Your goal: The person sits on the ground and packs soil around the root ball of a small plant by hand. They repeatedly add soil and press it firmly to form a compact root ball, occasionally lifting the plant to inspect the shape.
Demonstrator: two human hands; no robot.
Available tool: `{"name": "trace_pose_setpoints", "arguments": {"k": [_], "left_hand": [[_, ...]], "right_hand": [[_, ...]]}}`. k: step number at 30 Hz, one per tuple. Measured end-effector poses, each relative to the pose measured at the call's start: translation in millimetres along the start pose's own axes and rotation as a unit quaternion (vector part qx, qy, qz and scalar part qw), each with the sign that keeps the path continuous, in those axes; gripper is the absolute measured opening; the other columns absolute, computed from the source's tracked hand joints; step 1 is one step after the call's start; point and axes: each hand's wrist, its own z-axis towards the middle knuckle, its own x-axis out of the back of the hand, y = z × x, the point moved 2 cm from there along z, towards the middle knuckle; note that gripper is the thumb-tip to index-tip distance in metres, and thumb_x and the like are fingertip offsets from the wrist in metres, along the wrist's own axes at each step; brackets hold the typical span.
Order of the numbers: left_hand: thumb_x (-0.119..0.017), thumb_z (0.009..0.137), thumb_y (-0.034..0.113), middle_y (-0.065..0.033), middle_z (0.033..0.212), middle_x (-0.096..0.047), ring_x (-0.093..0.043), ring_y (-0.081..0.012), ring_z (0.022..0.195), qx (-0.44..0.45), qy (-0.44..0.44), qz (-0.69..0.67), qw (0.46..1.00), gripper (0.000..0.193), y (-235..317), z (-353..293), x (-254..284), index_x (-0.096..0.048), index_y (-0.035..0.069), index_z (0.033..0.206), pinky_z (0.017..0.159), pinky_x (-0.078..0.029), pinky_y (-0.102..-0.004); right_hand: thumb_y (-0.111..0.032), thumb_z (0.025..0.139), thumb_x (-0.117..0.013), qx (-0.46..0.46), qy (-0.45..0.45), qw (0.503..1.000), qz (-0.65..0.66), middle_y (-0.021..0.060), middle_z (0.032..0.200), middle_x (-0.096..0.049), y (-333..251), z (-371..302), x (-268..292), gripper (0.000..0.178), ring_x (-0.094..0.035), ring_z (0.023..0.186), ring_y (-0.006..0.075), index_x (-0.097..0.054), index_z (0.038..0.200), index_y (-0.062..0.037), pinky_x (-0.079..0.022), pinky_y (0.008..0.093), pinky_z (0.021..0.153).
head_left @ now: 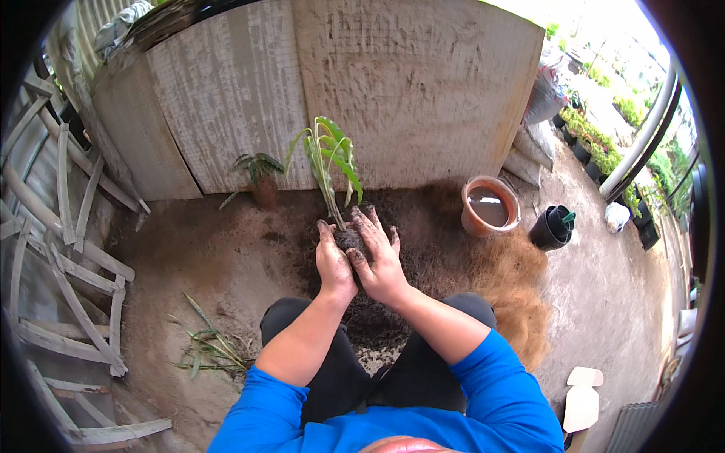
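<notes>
Between my two hands stands a leafy plant (342, 156) with long green, wavy-edged leaves, its stems rising upright and leaning slightly left. Its dark, soil-covered root ball (350, 241) is cupped from both sides. My left hand (333, 261) curves around the left of the ball. The right side and part of the front are covered by my right hand (377, 257), its fingers pointing away from me. Soil coats the fingers of both hands. Beneath them, dark loose soil (374, 313) is heaped on the ground between my knees.
A terracotta pot (470, 219) holding murky water and black plastic pots (552, 229) stand at the right. Brown fibre (521, 291) is piled nearer me. A smaller plant (262, 181) sits by the back panel (249, 98). Cut leaves (215, 343) and a wooden frame (75, 264) are left.
</notes>
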Motion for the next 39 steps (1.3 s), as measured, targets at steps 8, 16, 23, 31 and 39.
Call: {"name": "trace_pose_setpoints", "arguments": {"k": [8,16,23,31,39], "left_hand": [[-0.033,0.09,0.049,-0.006,0.087,-0.055,-0.055,-0.0151,0.079,-0.074,-0.033,0.053,0.995,0.047,6,-9,-3,-0.047,0.004,0.096,0.073,-0.046,-0.0291],[-0.033,0.089,0.051,-0.0098,0.097,-0.058,-0.056,-0.0224,0.09,0.034,-0.053,-0.016,0.998,0.051,2,-1,0,-0.051,0.004,0.1,0.082,-0.044,-0.036],[-0.031,0.092,0.044,-0.0094,0.102,-0.056,-0.056,-0.0192,0.09,0.03,-0.044,-0.029,0.998,0.047,12,-3,-8,-0.049,0.003,0.106,0.08,-0.044,-0.0324],[-0.031,0.093,0.04,-0.0085,0.103,-0.056,-0.053,-0.0209,0.096,0.075,-0.051,-0.066,0.994,0.041,18,2,-2,-0.05,0.006,0.106,0.083,-0.043,-0.0356],[-0.032,0.092,0.04,-0.0077,0.102,-0.057,-0.053,-0.02,0.094,0.072,-0.02,-0.036,0.997,0.041,17,4,1,-0.052,0.006,0.104,0.083,-0.042,-0.0352]], "right_hand": [[-0.031,0.084,-0.05,-0.003,0.006,1.0,0.028,0.0087,0.137,-0.032,-8,1,2,0.053,-0.018,0.132,0.0312,-0.037,0.13,-0.0091,-0.005,0.0626,0.096],[-0.026,0.082,-0.055,0.016,0.051,0.997,0.059,0.0104,0.136,-0.035,-9,7,17,0.051,-0.022,0.131,0.0304,-0.041,0.127,-0.007,-0.014,0.0506,0.102],[-0.025,0.081,-0.054,0.085,-0.023,0.993,-0.075,0.0115,0.133,-0.038,-19,5,15,0.046,-0.028,0.128,0.0274,-0.046,0.122,-0.0054,-0.016,0.0491,0.102],[-0.026,0.083,-0.052,0.047,-0.15,0.986,-0.061,0.0125,0.134,-0.036,-35,24,30,0.05,-0.027,0.128,0.0294,-0.041,0.126,-0.0034,-0.024,0.0532,0.099],[-0.026,0.084,-0.052,0.055,-0.103,0.991,-0.06,0.0133,0.134,-0.035,-23,15,16,0.05,-0.028,0.127,0.0301,-0.039,0.127,-0.0043,-0.024,0.0536,0.099]]}}
